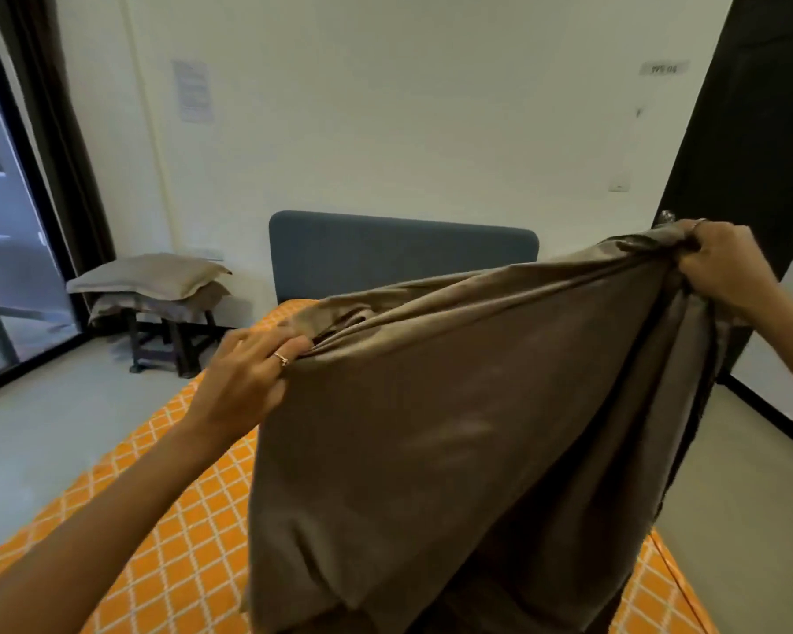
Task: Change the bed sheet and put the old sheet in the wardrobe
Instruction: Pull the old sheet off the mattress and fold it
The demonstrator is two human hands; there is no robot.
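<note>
view from head height, looking down the length of a bed toward a blue-grey padded headboard [404, 256] against a pale wall.

held up in mid-air over the bed: a brown sheet [477, 427], smooth and slightly shiny, stretched between two raised hands along its upper edge and hanging down in deep folds toward the mattress [175, 537], which shows an orange cover with a white diamond lattice. probably lifted and spread this way to find the edge and corners, either for folding or for laying out flat; impossible to tell from here whether this is the old sheet or the fresh one.

left hand [243, 382], ring on one finger, lower and nearer the middle of the bed, fingers curled over a bunched part of the top edge, pinching the cloth at the fingertips. right hand [719, 263] higher and further out, closed tight around a gathered corner, cloth bundled inside the fist and spilling below the knuckles. sheet edge taut between the two grips, sloping up from left to right.

off to the left, by a dark-framed glass door with a dark curtain: two pillows [152, 286] stacked on a small dark stool [166, 340], likely moved clear of the bed. dark door [751, 130] at the far right.
</note>
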